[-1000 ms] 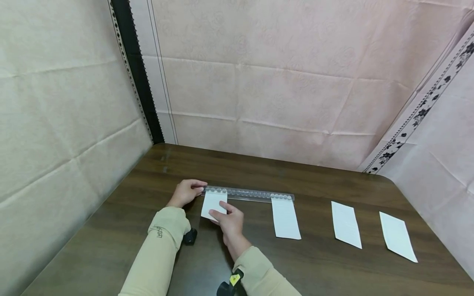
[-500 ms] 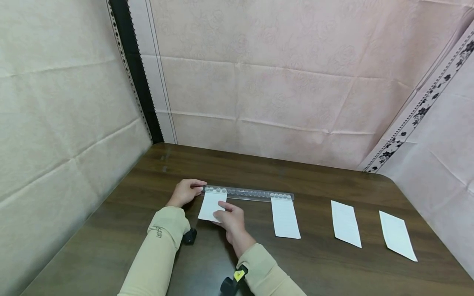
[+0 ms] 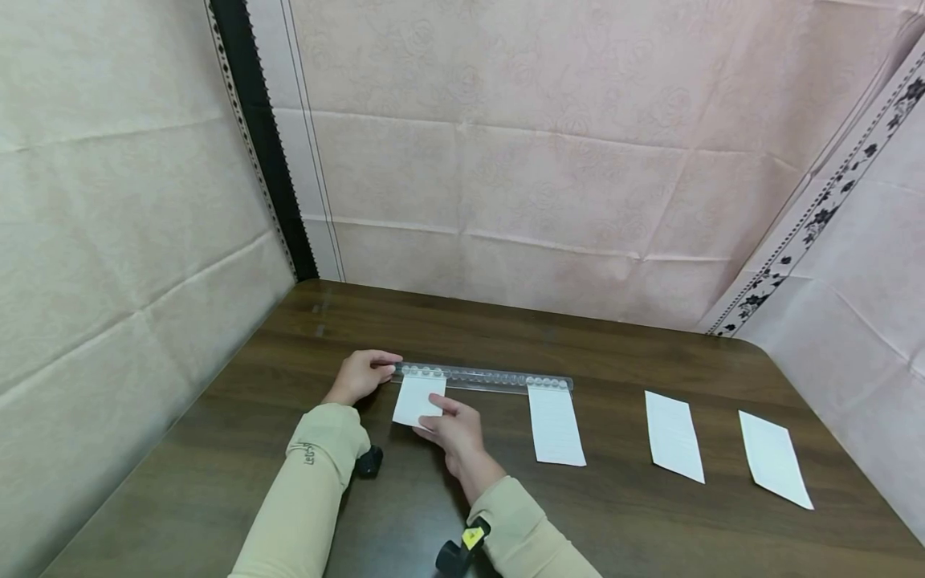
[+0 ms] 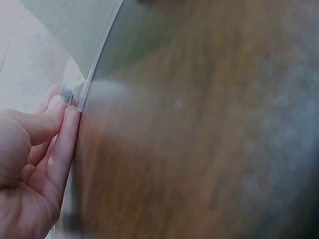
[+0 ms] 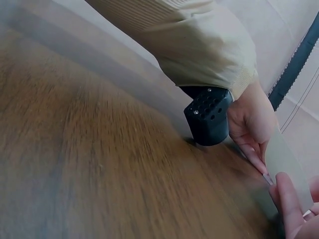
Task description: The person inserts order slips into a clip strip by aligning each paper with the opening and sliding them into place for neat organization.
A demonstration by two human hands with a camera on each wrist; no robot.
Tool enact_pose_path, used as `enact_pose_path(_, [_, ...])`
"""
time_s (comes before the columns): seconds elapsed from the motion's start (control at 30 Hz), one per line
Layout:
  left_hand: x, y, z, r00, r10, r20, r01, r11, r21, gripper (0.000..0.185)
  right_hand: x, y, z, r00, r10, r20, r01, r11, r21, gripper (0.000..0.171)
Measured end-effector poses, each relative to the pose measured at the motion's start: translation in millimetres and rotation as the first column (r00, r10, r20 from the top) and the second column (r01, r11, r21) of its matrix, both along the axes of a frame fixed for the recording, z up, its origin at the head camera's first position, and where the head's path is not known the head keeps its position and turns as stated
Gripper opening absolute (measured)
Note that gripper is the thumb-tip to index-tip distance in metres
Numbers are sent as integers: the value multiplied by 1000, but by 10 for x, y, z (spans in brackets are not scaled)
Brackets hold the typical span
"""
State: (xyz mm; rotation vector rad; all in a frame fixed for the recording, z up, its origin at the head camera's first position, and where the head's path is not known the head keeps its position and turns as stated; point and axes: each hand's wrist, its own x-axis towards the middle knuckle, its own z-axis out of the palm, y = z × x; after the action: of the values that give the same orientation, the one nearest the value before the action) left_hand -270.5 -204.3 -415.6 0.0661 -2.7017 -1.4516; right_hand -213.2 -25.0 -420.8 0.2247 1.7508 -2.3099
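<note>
- And here's the bench (image 3: pixel 614 514), with a clear strip (image 3: pixel 487 380) lying roughly along its far edge, left end towards the far left corner.
- The left grip (image 3: pixel 361 377) pinches that left end between thumb and fingers; a sensible hold, I'd say, right at the tip and well off the paper.
- The strip looks like thin plastic: light, fairly stiff along its length, probably slick under the fingers and apt to swivel if held at one end only.
- Now the white sheet (image 3: pixel 417 400)! Its top meets the strip near the left end, clear round shapes in a row there; whether it is fastened, I cannot tell.
- The right grip (image 3: pixel 457 433) has it by the near right corner, thumb above, fingers beneath, and the right wrist view shows the paper bowed.
- Paper like this should weigh next to nothing, flex easily, and crease or tear at the top if tugged. A soft pinch low on the sheet suits it.
- Across at the strip's right end, a second sheet (image 3: pixel 556 425) hangs towards the near side.
- Over towards the bench's right edge, an inner loose sheet (image 3: pixel 674 437) and an outer loose sheet (image 3: pixel 776 460) lie apart, both untouched.
</note>
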Motion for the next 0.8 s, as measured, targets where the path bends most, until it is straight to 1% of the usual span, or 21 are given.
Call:
enact_pose_path(0.27, [-45, -13, -48, 1000, 10, 16, -10, 1000, -18, 21, 1, 54, -5, 1000, 0, -15, 0, 1000, 8, 44])
enact_pose_path(0.57, [-32, -1, -25, 1000, 3, -4, -3, 999, -39, 20, -4, 125, -5, 1000, -6, -9, 6, 1000, 14, 44])
enact_pose_path(0.8, [-15, -1, -25, 1000, 0, 0, 0, 1000, -30, 20, -10, 159, -9, 1000, -6, -12, 6, 1000, 27, 44])
